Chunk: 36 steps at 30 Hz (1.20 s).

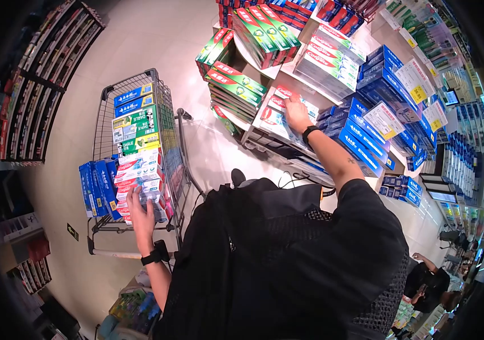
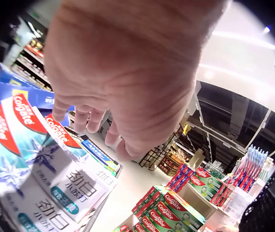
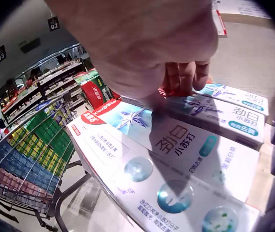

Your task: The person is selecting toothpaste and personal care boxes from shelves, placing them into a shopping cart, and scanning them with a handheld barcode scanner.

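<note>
My right hand [image 1: 297,115] is at a row of white-and-red Colgate toothpaste boxes [image 1: 270,118] on the display stand. Its curled fingers and thumb pinch a toothpaste box [image 3: 219,113] behind the front ones in the right wrist view; the palm hides part of the grip. My left hand [image 1: 142,215] rests over more Colgate boxes [image 1: 140,170] stacked at the near end of the shopping cart [image 1: 106,133]. In the left wrist view its fingers [image 2: 81,119] hang relaxed beside the tops of those boxes, holding nothing.
Green Darlie boxes [image 1: 138,126] and blue boxes [image 1: 133,93] fill the rest of the cart. Green-and-red stacks [image 1: 236,82] stand left of the right hand, blue boxes [image 1: 361,136] with price signs right of it. Farther off are shelves [image 1: 38,85] and another person [image 1: 427,283].
</note>
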Available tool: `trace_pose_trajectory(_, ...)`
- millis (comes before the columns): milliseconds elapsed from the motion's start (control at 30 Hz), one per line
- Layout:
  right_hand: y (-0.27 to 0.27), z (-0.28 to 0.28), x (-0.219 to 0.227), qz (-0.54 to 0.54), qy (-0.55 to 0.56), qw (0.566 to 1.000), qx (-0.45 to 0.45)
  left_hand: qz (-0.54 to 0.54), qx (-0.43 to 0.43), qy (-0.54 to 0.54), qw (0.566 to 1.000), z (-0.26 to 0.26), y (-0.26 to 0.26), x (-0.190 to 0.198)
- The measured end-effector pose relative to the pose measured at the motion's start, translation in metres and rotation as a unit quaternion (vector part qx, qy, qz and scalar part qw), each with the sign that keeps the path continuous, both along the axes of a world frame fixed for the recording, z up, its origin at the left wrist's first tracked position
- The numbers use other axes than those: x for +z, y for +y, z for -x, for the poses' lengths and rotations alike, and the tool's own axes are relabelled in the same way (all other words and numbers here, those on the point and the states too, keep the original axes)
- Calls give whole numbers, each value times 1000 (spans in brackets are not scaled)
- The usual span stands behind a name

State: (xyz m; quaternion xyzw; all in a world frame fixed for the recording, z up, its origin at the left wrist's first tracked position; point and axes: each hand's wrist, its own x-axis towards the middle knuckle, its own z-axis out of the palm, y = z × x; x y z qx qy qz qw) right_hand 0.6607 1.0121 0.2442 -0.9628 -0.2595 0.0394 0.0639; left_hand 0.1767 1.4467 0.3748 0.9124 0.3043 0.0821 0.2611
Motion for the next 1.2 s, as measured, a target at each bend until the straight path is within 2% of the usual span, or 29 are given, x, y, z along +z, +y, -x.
trace_pose_trajectory(67, -8, -1, 4, 10, 10, 1000, -18, -1, 5, 11, 1000, -5, -3, 0)
trace_pose_trajectory(133, 20, -1, -8, 94, 12, 995, 25, -2, 42, 8, 999, 31, -13, 5)
trace_pose_trajectory(167, 31, -2, -12, 101, 6, 994, 51, -22, 48, -5, 999, 44, -16, 7)
trace_pose_trajectory(200, 29, -16, -26, 120, 69, 989, 57, -20, 55, -14, 998, 46, -24, 13)
trace_pose_trajectory(233, 13, -24, -40, 102, 36, 990, 94, -31, 60, -23, 997, 49, -28, 7)
trace_pose_trajectory(267, -11, -27, -46, 37, -40, 993, 103, -17, 60, -35, 997, 40, -38, 13)
trace_pose_trajectory(300, -16, -17, -20, -3, 27, 1000, -3, -17, 60, -47, 997, 34, -47, 18)
trace_pose_trajectory(333, -23, -9, -2, -23, 15, 999, 29, -12, 64, -48, 997, 33, -53, 23)
trace_pose_trajectory(367, -31, 3, 27, -23, 13, 1000, 15, -9, 48, -72, 996, 24, -56, 24)
trace_pose_trajectory(400, -46, 5, 33, -53, -12, 997, 49, 6, 47, -79, 996, 13, -67, 36)
trace_pose_trajectory(467, -45, 33, 94, -86, 3, 994, 61, 38, 7, -109, 993, -21, -80, 51)
trace_pose_trajectory(533, -8, 66, 156, -138, -25, 975, 174, 33, -49, -137, 989, -46, -89, 62)
trace_pose_trajectory(600, 29, 102, 210, -121, 9, 954, 273, 42, -119, -172, 977, -78, -102, 74)
trace_pose_trajectory(667, 69, 131, 250, -87, 50, 913, 395, 25, -184, -196, 963, -114, -120, 83)
trace_pose_trajectory(700, 87, 148, 264, -105, 91, 901, 411, 10, -214, -201, 956, -129, -129, 88)
trace_pose_trajectory(733, 98, 158, 265, -121, 81, 881, 451, -29, -235, -211, 948, -139, -140, 92)
trace_pose_trajectory(800, 117, 172, 265, -99, 120, 878, 452, 10, -261, -117, 958, -147, -148, 102)
trace_pose_trajectory(867, 129, 181, 262, -122, 109, 866, 472, -25, -253, -119, 960, -137, -137, 102)
trace_pose_trajectory(900, 134, 185, 260, -158, 151, 865, 452, -58, -252, -118, 959, -128, -130, 102)
trace_pose_trajectory(933, 137, 188, 258, -193, 192, 861, 430, -57, -253, -119, 958, -118, -119, 99)
trace_pose_trajectory(1000, 140, 184, 256, -191, 193, 861, 430, -24, -252, -137, 958, -91, -85, 90)
trace_pose_trajectory(1067, 138, 168, 254, -153, 80, 874, 455, -40, -185, -60, 980, -52, -38, 89)
trace_pose_trajectory(1133, 129, 145, 238, -143, 127, 903, 384, -64, -126, -44, 989, -7, 17, 63)
trace_pose_trajectory(1200, 115, 116, 207, -149, 185, 917, 321, -17, -66, 27, 997, 14, 57, 51)
